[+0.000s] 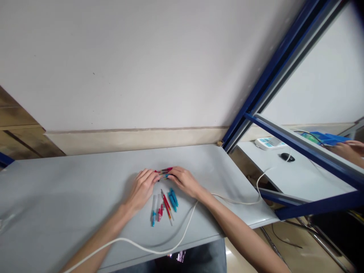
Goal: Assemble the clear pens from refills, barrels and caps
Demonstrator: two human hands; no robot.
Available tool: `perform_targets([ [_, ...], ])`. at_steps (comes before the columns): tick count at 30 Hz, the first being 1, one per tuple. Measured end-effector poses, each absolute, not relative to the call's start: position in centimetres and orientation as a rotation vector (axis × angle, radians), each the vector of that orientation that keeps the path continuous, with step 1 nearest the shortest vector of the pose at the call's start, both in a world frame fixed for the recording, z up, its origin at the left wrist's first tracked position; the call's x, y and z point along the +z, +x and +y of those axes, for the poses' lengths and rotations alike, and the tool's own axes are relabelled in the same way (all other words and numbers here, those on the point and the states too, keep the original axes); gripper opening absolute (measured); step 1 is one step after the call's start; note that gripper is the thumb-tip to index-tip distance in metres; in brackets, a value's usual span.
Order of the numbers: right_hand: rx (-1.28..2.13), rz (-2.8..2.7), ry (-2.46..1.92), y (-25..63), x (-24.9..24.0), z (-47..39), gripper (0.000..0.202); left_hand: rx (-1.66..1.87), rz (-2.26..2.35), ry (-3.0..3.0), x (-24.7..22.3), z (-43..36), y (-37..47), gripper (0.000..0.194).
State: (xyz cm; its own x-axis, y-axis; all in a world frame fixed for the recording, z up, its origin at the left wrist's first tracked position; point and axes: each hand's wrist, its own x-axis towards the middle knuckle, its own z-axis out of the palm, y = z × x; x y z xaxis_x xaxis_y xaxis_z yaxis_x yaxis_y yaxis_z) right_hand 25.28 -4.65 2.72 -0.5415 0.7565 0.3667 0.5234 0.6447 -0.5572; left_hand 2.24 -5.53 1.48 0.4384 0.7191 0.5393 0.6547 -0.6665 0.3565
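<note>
Several slim pen parts [164, 172], with pink, red and blue sections, are located between the two hands, above the middle of the grey surface [85, 189]. The left hand [144, 184] has its grip clamped on their left ends; the right hand [184, 180] has its grip clamped on their right ends. The exact count is hidden by the fingers.

Nearer the person, just below the hands, loose pieces lie in a small group: a clear tube with a blue end [154, 213], pink-ended clear pieces [160, 212], slender red and orange rods [166, 204] and teal barrels [173, 198], the last on the group's right side.

A white cable [153, 251] crosses the left forearm, loops past the front edge and continues beyond the right forearm. To the right stands a blue metal frame [267, 72]. Past it, a second table [307, 178] carries a white device with blue keys [270, 143], a black mouse [287, 157] and blue trays [327, 138], with another person's hand [348, 151] near the trays.
</note>
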Motion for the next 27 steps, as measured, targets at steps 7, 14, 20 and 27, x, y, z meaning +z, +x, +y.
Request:
perform_targets([
  [7, 0.552, -2.114, -0.991, 25.0, 2.0, -4.7, 0.018, 0.902, 1.329, 2.544, 1.7, -6.1, 2.9, 0.021],
  [14, 0.433, -2.050, -0.953, 24.4, 2.5, -5.1, 0.015, 0.937, 1.363, 2.451, 2.0, -5.8, 2.7, 0.024],
  [20, 0.444, -2.111, -1.044, 23.8, 4.0, -3.4, 0.028, 0.857, 1.439, 2.488, 3.3, -4.3, 2.6, 0.023],
  [27, 0.469, -1.911, -0.988, 23.6, 3.8, -2.9, 0.011, 0.745, 1.449, 2.367, 3.7, -3.0, 2.9, 0.023],
])
